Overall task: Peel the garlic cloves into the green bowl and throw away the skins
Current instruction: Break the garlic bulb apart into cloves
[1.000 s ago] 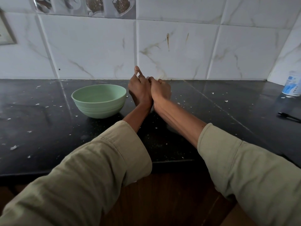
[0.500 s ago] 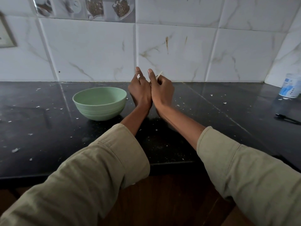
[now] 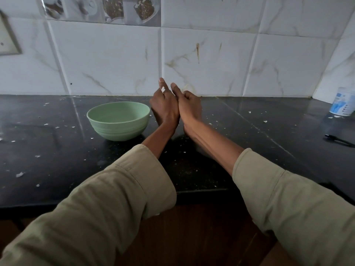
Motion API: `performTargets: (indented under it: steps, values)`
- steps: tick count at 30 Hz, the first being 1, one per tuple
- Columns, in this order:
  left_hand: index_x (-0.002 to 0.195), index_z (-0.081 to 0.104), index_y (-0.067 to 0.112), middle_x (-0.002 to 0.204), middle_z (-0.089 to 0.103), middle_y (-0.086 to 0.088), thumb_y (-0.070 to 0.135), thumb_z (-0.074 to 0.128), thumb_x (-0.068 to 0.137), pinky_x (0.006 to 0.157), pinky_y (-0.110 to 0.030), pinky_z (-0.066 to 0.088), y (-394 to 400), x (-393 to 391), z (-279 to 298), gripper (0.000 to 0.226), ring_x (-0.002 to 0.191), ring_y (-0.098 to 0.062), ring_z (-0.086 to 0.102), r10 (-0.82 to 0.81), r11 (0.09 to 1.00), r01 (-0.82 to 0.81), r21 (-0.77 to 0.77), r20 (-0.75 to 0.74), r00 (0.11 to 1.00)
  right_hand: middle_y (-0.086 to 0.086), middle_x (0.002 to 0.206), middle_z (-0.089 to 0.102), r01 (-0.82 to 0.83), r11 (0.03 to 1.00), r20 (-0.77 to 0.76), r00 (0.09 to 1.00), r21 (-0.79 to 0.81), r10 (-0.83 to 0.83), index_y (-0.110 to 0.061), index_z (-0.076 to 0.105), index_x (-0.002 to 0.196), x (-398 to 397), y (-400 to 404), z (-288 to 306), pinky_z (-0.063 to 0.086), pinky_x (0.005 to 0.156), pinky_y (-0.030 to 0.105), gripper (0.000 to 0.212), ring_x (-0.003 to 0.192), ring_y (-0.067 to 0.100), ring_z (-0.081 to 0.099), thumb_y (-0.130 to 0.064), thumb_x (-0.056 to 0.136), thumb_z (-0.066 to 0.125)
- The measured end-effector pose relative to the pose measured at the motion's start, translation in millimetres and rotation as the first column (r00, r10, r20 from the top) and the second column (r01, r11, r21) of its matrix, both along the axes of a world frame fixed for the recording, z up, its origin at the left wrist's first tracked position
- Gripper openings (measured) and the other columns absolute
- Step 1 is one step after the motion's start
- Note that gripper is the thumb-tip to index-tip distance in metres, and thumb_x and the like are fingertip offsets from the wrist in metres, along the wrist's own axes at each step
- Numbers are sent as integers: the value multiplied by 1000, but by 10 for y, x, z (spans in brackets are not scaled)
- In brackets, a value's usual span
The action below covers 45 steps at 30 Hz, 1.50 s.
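Pressing together at the green bowl's (image 3: 118,121) three o'clock, both hands (image 3: 175,106) are curled; a garlic clove (image 3: 162,89), small, light and slippery, seems pinched at its tip

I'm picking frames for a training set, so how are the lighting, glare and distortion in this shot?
Head view: dim, flat light; the black counter shows faint streaks of reflection, with dark shadow under the forearms. Wide-angle bending curves the tile lines and enlarges the sleeves. The green bowl is sharp; the left hand and right hand hide whatever they work on.
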<state>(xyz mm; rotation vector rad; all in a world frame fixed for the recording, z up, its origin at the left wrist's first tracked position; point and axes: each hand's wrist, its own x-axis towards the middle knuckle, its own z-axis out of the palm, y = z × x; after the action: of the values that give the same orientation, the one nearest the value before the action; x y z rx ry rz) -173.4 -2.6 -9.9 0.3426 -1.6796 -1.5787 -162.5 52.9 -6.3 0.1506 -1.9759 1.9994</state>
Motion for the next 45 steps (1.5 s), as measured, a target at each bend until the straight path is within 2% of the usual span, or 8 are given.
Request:
performTargets:
  steps: [8,11,17,27,34,38,42,45]
  values:
    - [104,71,5,71,63,-3,47,25,112,54,-30,31,-52,-86,-64,63,69,-21,60,33,979,-36,-199,-15,999,-1,59,43,-42,991,-110,992,130,56,-13,50,70,-84,89,-22,31,53,26,48,55,10,38,-48,99,64]
    - [89,62,10,66,57,0,47,26,112,58,-33,32,-93,-102,-86,57,65,-19,56,71,952,-97,-289,-101,992,-9,51,40,-11,981,-198,979,192,49,-14,43,64,-70,123,-25,30,50,20,51,49,6,35,-41,101,64]
    - [83,46,14,75,56,-2,38,30,114,67,-33,27,-67,-69,-82,42,74,-24,50,138,879,-215,-425,-205,969,0,51,55,51,982,-284,959,184,3,-4,66,65,-90,154,-42,33,50,20,46,47,5,41,-34,99,70]
    - [76,45,14,59,41,9,32,31,115,63,-30,21,-93,-101,-95,45,64,-23,45,188,867,-265,-421,-215,958,-9,39,44,34,978,-146,989,207,-3,-19,54,45,-83,126,-29,36,52,27,56,40,9,40,-39,95,71]
    - [80,50,15,54,42,3,54,15,102,61,-32,20,-91,-43,-77,57,54,-14,41,146,870,-196,-452,-144,979,-11,33,39,151,931,-289,956,333,-51,-20,44,44,-46,163,-3,30,54,26,61,38,10,38,-32,100,65]
    - [78,49,13,56,47,-2,43,27,112,59,-33,25,-94,-57,-81,51,57,-18,46,97,903,-132,-409,-105,990,-10,36,41,125,943,-251,967,310,-46,-14,50,47,-86,156,-29,34,54,27,57,39,9,38,-33,98,65]
    - [95,61,6,60,49,-2,44,26,101,62,-37,25,-82,-49,-77,53,65,-26,48,63,915,-100,-390,-106,992,-9,39,45,89,961,-188,981,262,-40,-15,53,47,-102,137,-38,37,54,27,55,40,9,42,-32,98,64]
    - [117,66,4,69,52,-2,25,37,105,58,-36,23,-100,-69,-77,39,74,-29,51,77,909,-82,-408,-29,997,-8,39,41,87,965,-159,986,246,-49,-16,49,45,-116,127,-39,35,53,27,57,39,9,38,-29,98,63]
